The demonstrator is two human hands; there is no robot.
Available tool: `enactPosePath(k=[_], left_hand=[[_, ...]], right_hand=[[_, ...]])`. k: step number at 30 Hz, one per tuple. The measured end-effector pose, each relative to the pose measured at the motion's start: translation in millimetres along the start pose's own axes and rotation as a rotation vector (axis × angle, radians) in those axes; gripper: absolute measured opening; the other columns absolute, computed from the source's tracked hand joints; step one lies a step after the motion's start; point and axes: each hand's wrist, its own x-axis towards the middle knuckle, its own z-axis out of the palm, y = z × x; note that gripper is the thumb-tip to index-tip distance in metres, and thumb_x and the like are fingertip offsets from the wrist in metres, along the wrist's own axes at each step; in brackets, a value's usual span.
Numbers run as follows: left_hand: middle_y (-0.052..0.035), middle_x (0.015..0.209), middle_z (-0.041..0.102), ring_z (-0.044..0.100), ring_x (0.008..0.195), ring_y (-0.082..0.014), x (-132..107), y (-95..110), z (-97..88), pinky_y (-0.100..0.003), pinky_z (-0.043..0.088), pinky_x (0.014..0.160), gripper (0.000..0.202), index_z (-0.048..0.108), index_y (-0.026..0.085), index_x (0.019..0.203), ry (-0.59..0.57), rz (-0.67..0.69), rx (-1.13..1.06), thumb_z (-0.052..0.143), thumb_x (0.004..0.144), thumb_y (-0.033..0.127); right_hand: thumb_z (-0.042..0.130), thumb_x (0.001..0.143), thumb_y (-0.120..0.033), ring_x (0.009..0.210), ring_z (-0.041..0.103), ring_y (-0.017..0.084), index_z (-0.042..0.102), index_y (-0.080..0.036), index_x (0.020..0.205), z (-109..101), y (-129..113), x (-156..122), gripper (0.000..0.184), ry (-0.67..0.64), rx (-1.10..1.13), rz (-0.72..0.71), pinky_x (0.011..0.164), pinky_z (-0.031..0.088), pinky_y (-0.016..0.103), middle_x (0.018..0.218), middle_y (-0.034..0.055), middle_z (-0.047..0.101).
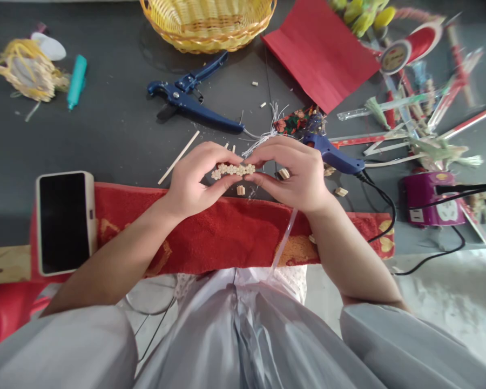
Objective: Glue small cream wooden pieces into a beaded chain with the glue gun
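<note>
Between my two hands is a short row of small pale wooden stick bundles (231, 170), their round cut ends facing me. My left hand (198, 175) pinches the row with thumb and fingers from the left. From the right, my right hand (291, 170) pinches its other end, fingertips nearly meeting the left ones. A loose stick bundle (241, 190) lies just below the row, and another bundle (283, 173) is beside my right palm. A thin wooden stick (179, 157) rests left of my left hand. Beyond my right hand is a blue glue gun (336, 154).
Blue-handled cutters (198, 108) lie ahead, below a yellow basket (210, 46). A red towel (218, 232) covers the near edge, with a phone-like device (65, 221) on its left. Red paper (319, 54), a thread spool (411, 48) and a purple power socket (433, 200) occupy the right.
</note>
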Motion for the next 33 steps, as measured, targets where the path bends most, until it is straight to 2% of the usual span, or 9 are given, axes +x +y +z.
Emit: enactPosePath(k=[5,9,12,17,19,23,25,30,33], left_hand=[[-0.0071,0.111,0.070,0.069,0.100,-0.0199,-2.3,-3.5,4.8,-0.034,0.058,0.089,0.050,0.059,0.021,0.127,0.027,-0.069,-0.100,0.075,0.082,0.038],[-0.0074,0.106,0.068,0.066,0.079,-0.0132,-4.7,-11.2,12.8,-0.028,0.059,0.074,0.039,0.063,0.019,0.118,0.016,-0.144,-0.145,0.071,0.084,0.037],[-0.0075,0.100,0.069,0.067,0.081,-0.0133,-5.1,-14.0,16.5,-0.025,0.058,0.070,0.031,0.065,0.018,0.106,0.007,-0.200,-0.318,0.073,0.084,0.037],[-0.0069,0.112,0.069,0.069,0.092,-0.0142,-1.1,-6.3,9.5,-0.024,0.058,0.075,0.044,0.063,0.023,0.119,0.070,-0.195,-0.421,0.077,0.081,0.041],[-0.0062,0.108,0.070,0.069,0.096,-0.0148,0.7,-1.7,4.6,-0.024,0.057,0.081,0.037,0.066,0.022,0.114,0.074,-0.172,-0.354,0.076,0.081,0.036],[-0.0050,0.094,0.072,0.066,0.085,-0.0129,2.4,3.7,1.0,-0.023,0.053,0.072,0.016,0.071,0.018,0.093,0.052,-0.170,-0.212,0.072,0.085,0.032],[-0.0043,0.089,0.072,0.066,0.081,-0.0122,3.1,4.0,2.7,-0.023,0.053,0.071,0.020,0.072,0.018,0.089,0.043,-0.272,-0.297,0.074,0.082,0.037],[0.0004,0.077,0.070,0.062,0.064,-0.0069,8.0,2.6,6.5,-0.020,0.052,0.062,0.040,0.072,0.018,0.083,0.087,-0.691,-0.757,0.089,0.063,0.048],[0.0010,0.076,0.070,0.060,0.063,-0.0057,10.8,3.1,5.7,-0.019,0.053,0.063,0.041,0.073,0.017,0.081,0.103,-0.767,-0.847,0.092,0.059,0.046]], right_hand=[[0.071,0.087,-0.036,0.076,0.064,0.014,0.071,-0.020,0.093,1.4,4.2,0.9,0.018,0.076,0.027,0.024,0.071,0.055,0.030,0.086,0.0026,0.071],[0.073,0.084,-0.031,0.075,0.064,0.013,0.071,-0.018,0.091,4.9,6.4,1.2,0.014,0.151,0.109,0.115,0.070,0.055,0.028,0.085,0.0018,0.071],[0.075,0.082,-0.036,0.077,0.065,0.012,0.070,-0.017,0.092,7.0,7.3,0.8,0.022,0.172,0.214,0.249,0.073,0.057,0.028,0.087,0.0012,0.070],[0.075,0.081,-0.045,0.079,0.065,0.014,0.070,-0.016,0.091,5.7,6.0,1.7,0.030,0.047,0.313,0.385,0.076,0.057,0.029,0.087,0.0032,0.070],[0.074,0.081,-0.048,0.080,0.065,0.015,0.071,-0.017,0.090,5.1,4.6,2.3,0.032,-0.013,0.314,0.392,0.076,0.056,0.030,0.088,0.0043,0.070],[0.072,0.083,-0.050,0.077,0.064,0.015,0.071,-0.016,0.089,4.9,0.6,3.7,0.035,-0.050,0.293,0.383,0.074,0.054,0.030,0.085,0.0052,0.069],[0.069,0.085,-0.053,0.078,0.064,0.015,0.072,-0.015,0.091,4.7,-1.6,4.2,0.039,-0.039,0.293,0.394,0.074,0.053,0.030,0.087,0.0064,0.070],[0.045,0.095,-0.064,0.076,0.063,0.013,0.072,-0.014,0.107,4.9,-5.2,3.0,0.058,-0.018,0.365,0.510,0.074,0.053,0.029,0.091,0.0068,0.074],[0.048,0.093,-0.065,0.076,0.064,0.013,0.072,-0.015,0.110,6.3,-6.5,2.7,0.058,-0.042,0.409,0.579,0.073,0.053,0.028,0.092,0.0064,0.075]])
